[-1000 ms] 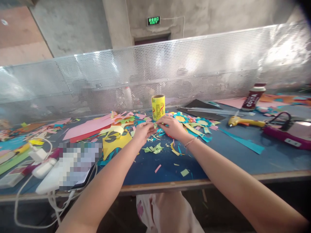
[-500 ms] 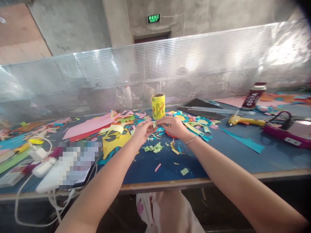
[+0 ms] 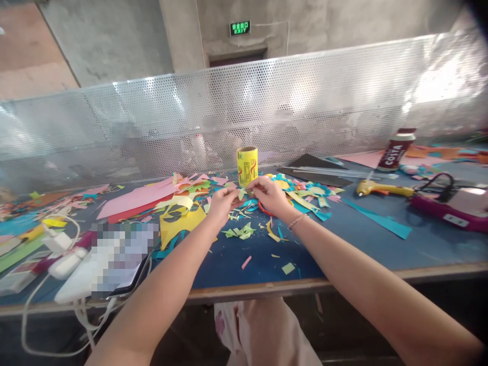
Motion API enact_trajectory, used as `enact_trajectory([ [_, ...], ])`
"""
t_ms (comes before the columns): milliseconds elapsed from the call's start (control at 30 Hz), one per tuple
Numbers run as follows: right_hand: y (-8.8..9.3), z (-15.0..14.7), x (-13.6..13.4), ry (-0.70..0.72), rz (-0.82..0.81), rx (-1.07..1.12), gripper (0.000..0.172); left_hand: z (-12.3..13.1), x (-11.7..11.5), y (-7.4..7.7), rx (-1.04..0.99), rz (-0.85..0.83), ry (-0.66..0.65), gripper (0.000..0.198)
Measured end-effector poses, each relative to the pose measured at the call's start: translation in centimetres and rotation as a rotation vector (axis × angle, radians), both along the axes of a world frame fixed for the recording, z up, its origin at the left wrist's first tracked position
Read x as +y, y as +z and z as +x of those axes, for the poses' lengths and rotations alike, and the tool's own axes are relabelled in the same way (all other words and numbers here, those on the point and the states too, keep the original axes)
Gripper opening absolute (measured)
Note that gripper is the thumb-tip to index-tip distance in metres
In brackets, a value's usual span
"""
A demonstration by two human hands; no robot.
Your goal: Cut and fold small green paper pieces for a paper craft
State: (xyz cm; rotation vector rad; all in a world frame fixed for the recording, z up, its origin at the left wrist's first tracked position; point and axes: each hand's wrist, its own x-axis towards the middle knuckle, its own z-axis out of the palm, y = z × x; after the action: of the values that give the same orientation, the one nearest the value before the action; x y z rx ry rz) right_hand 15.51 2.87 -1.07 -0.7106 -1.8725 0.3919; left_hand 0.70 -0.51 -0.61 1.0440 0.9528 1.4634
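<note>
Both hands meet over the blue table (image 3: 343, 244) and pinch one small light-green paper piece (image 3: 241, 193) between their fingertips. My left hand (image 3: 220, 202) grips its left side with fingers closed. My right hand (image 3: 270, 195) grips its right side, and a red loop, apparently a scissors handle (image 3: 264, 209), shows under its palm. Green paper scraps (image 3: 240, 233) lie just below the hands. A yellow roll (image 3: 247, 165) stands upright just behind them.
Pink, yellow and orange paper sheets (image 3: 152, 201) litter the left. A phone, chargers and white cables (image 3: 68, 264) lie at the near left. A yellow glue gun (image 3: 381, 189), a magenta device (image 3: 453, 206) and a brown bottle (image 3: 394, 151) sit right. A perforated metal screen (image 3: 305, 101) backs the table.
Both hands have lifted slightly and moved a little away from me with the green piece still pinched between them; the scene has shifted slightly with the head.
</note>
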Motion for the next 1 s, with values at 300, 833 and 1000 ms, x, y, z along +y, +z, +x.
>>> enact_trajectory([
  [300,-0.5,-1.1,0.0,0.096,-0.353,-0.057,0.034,0.0,0.9,-1.2,0.23,0.188,0.05,0.016],
  [833,0.7,0.5,-0.3,-0.005,-0.058,-0.402,0.029,-0.2,0.2,-0.4,0.397,0.118,-0.106,0.005],
  [1000,0.8,1.0,-0.5,-0.031,0.195,-0.308,0.028,-0.3,0.3,-0.5,0.191,-0.003,-0.086,0.005],
])
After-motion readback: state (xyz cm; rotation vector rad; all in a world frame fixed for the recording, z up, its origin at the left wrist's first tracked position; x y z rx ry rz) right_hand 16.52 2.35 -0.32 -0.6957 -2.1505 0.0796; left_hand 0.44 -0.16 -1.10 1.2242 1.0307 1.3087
